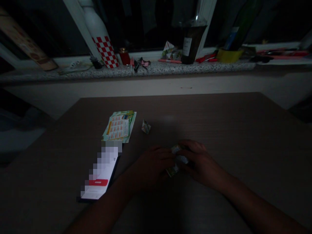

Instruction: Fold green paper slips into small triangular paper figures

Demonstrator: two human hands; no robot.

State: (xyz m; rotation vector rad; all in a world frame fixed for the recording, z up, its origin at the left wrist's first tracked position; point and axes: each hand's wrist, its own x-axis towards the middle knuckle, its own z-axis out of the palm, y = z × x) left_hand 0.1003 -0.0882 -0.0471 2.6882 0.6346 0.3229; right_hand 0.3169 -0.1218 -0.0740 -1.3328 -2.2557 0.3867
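In the dim light, a small piece of printed paper, seemingly folded, lies low over the table between my hands. My left hand has its fingers pressed on the paper's left side. From the right, my right hand grips the other side, thumb and fingers around it. Both hands cover much of the paper, so its full shape is hidden. Just beyond them stands a small folded paper shape with pointed corners. To its left is a stack of printed paper sheets in green and white.
A lit phone lies by my left forearm on the wooden table. Behind, the granite windowsill bears a red-checked white bottle, a dark bottle-like container, a yellow pot and several small items.
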